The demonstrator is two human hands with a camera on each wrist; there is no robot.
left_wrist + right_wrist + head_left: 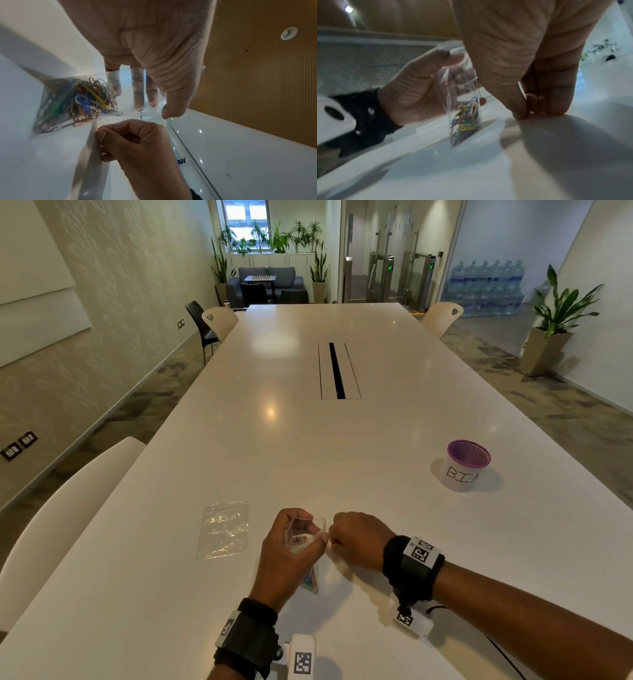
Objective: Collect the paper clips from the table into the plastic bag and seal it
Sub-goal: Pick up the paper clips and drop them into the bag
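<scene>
My left hand (301, 537) holds a clear plastic bag (306, 530) upright just above the white table (308, 446), thumb on one side of its mouth and fingers on the other, so the mouth gapes. Several coloured paper clips (82, 100) lie heaped in the bag's bottom. Right beside the bag's mouth, my right hand (337, 539) rests on the tabletop with thumb and fingertips (520, 115) pinched together. A trace of red shows between those tips, seemingly a paper clip; most of it is hidden. I see no loose clips elsewhere on the table.
A second, flat clear bag (224, 529) lies to the left of my hands. A white cup with a purple rim marked BIN (466, 465) stands at the right. A cable slot (337, 371) runs along the table's middle. Chairs stand along both sides.
</scene>
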